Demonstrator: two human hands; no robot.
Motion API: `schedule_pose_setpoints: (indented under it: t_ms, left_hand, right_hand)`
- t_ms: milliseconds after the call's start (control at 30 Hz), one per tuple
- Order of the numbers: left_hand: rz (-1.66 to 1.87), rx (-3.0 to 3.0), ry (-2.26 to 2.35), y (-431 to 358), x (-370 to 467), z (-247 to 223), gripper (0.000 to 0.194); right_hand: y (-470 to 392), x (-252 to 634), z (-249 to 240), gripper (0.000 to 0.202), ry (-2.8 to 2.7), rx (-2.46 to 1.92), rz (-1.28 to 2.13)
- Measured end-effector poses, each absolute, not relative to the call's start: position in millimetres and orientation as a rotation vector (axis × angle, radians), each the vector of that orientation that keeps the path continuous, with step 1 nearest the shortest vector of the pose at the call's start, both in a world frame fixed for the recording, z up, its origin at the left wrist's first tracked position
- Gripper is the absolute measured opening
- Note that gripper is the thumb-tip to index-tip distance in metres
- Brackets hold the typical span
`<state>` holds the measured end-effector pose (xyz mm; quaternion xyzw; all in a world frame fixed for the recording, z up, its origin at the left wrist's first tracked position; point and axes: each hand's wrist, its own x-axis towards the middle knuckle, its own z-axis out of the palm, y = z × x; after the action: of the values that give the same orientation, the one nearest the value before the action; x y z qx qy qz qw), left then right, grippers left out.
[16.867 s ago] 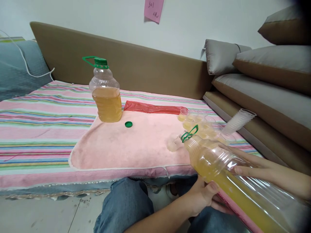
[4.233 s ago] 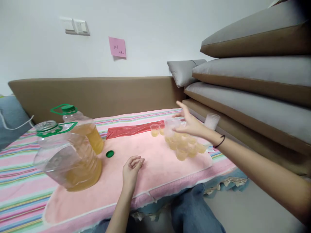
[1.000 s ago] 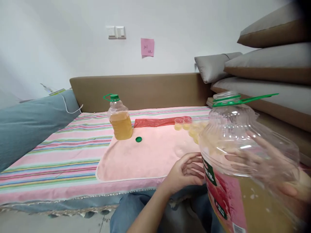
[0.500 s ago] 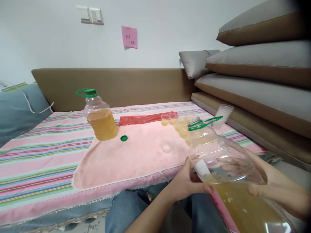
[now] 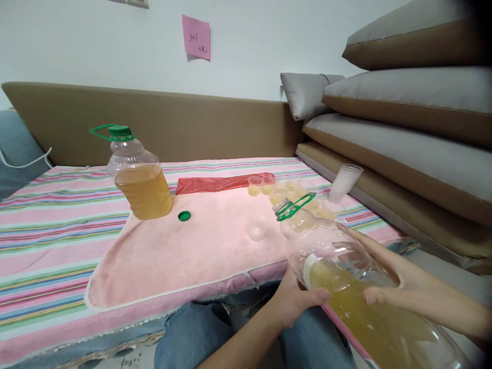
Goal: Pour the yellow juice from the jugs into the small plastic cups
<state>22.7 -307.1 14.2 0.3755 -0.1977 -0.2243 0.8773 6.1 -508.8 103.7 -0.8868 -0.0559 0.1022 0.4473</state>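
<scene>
Both my hands hold a large clear plastic bottle (image 5: 346, 302) of yellow liquid, tilted with its uncapped mouth and green handle ring pointing up and to the left. My left hand (image 5: 294, 297) grips it from below near the shoulder, thumb on the near side. Around the far side wraps my right hand (image 5: 400, 287), its fingers partly hidden behind the bottle. Ahead of the mouth, on the pink cloth (image 5: 172, 256), stands an empty clear cup (image 5: 257, 231). Several small cups (image 5: 279, 195) with yellow liquid stand beyond the bottle neck, some partly covered by it.
A second, capped bottle (image 5: 144, 192) of yellow liquid stands at the left, with a loose green cap (image 5: 184, 216) beside it. A red plastic bag (image 5: 219, 183) lies at the back. Stacked clear cups (image 5: 345, 183) lean near piled cushions (image 5: 407, 133) on the right.
The bottle in my hands has tipped further over, its mouth lower and more to the left, the liquid nearer the neck. My view has shifted a little to the right.
</scene>
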Motion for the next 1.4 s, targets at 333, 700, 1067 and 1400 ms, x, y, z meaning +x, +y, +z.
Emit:
schedule_pose_setpoints:
  t_ms: [333, 700, 1067, 1400]
  left_hand:
    - [-0.542, 0.652, -0.350, -322, 22, 3, 0.079]
    - [-0.597, 0.717, -0.271, -331, 24, -14, 0.085]
    - [-0.582, 0.688, -0.298, -329, 29, -13, 0.088]
    - [-0.597, 0.609, -0.276, -332, 29, -14, 0.089]
  right_hand:
    - [-505, 10, 105, 0.098, -0.287, -2.378, 0.081]
    - [-491, 23, 127, 0.099, -0.232, -2.519, 0.192]
    - [-484, 34, 133, 0.100, -0.178, -2.570, 0.176]
    - [-482, 42, 139, 0.101, -0.169, -2.634, 0.277]
